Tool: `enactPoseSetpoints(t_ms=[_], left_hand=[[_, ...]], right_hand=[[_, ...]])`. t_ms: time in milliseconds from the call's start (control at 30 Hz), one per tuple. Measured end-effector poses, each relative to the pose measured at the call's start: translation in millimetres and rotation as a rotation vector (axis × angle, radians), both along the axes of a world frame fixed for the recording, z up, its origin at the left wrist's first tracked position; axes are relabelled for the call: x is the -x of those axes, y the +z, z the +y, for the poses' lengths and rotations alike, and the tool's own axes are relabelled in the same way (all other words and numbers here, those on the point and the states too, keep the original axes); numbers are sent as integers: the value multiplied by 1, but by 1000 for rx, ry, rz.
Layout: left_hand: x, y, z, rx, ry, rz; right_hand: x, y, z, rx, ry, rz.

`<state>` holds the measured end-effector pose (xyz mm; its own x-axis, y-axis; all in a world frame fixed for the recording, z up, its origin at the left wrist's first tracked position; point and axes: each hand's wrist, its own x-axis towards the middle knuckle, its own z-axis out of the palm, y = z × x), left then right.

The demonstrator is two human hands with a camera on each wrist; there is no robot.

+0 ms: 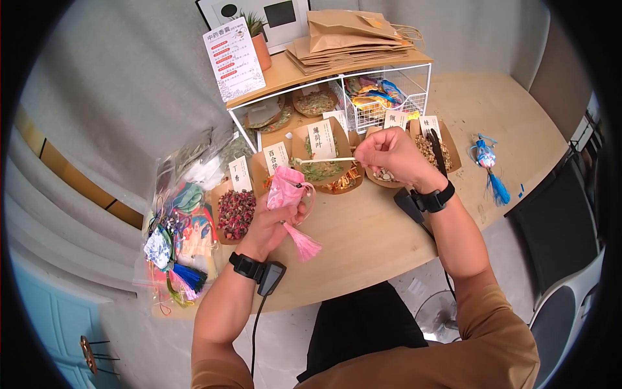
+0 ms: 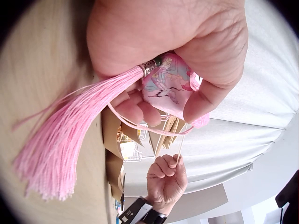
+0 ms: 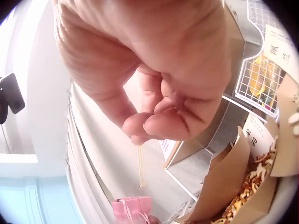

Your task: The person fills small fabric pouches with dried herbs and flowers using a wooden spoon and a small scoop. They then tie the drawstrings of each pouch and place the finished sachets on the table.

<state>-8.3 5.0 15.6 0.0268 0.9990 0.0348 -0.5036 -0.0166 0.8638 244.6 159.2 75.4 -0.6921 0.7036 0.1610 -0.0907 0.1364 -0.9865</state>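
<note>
A small pink pouch (image 1: 283, 189) with a printed pattern, a cord loop and a pink tassel (image 1: 303, 242) is gripped by my left hand (image 1: 267, 227). In the left wrist view the fingers curl round the pouch (image 2: 170, 86), with the tassel (image 2: 70, 126) hanging free. My right hand (image 1: 393, 157) pinches the end of a thin pale stick (image 1: 330, 159), whose other end is above and right of the pouch. The right wrist view shows the stick (image 3: 140, 168) between thumb and fingertips, its far end apart from the pouch's gathered mouth (image 3: 132, 206).
Paper trays of dried herbs, including red buds (image 1: 236, 214), line the table (image 1: 363, 240) before a shelf (image 1: 285, 84) with paper bags (image 1: 350, 39) and a wire basket (image 1: 382, 117). Packaged pouches (image 1: 184, 243) lie left; a blue tasselled pouch (image 1: 484, 157) lies right.
</note>
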Motion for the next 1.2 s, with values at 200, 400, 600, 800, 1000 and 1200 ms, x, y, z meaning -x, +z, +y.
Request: enactPoseSetpoints(t_ms=[200, 400, 600, 800, 1000, 1200], left_hand=[[1, 0, 1, 22, 1, 8], [2, -1, 1, 16, -8, 6], [2, -3, 2, -2, -5, 21], [-2, 2, 0, 12, 18, 9], [0, 0, 0, -15, -22, 10], [4, -5, 1, -15, -35, 23]], right_hand=[[6, -3, -10, -605, -62, -2], [8, 3, -12, -850, -199, 94], [7, -10, 4, -658, -388, -141], [11, -19, 5, -732, -343, -207], [12, -18, 1, -837, -288, -228], [3, -7, 1, -761, -211, -238]])
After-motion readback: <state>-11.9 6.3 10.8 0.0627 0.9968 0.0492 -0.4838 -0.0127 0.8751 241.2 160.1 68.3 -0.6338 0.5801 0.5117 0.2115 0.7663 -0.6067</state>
